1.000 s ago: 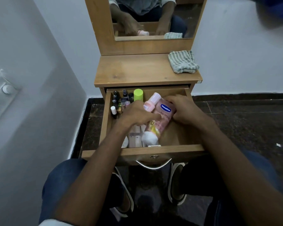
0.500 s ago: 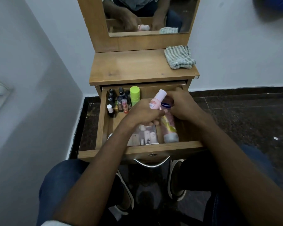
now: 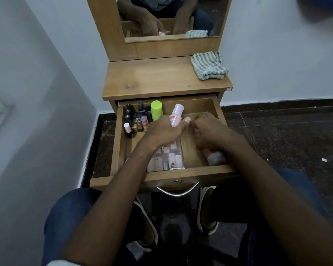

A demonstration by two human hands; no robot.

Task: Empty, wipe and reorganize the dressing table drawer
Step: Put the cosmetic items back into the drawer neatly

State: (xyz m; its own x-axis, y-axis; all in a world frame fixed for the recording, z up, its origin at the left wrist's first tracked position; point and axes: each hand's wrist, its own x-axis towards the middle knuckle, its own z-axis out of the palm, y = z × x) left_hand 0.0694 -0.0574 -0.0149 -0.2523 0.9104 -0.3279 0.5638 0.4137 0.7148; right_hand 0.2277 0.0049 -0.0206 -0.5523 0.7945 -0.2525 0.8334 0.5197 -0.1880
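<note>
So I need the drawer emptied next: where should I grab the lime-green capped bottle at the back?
Take the lime-green capped bottle by its cap, coming straight down from above. It stands upright and its cap rises over the small dark bottles crowding its left side, so the top looks like the freest part to pinch.

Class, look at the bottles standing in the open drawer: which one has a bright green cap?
The tall bottle with the lime-green cap, upright at the drawer's back beside the dark little bottles; no other cap there is green.

Open drawer (image 3: 121, 150) below the tabletop (image 3: 152, 77), cloth (image 3: 209, 65) up on its right back corner.
Small bottles (image 3: 136, 118) crowd the drawer's back left; clear case (image 3: 169, 158) sits front middle.
</note>
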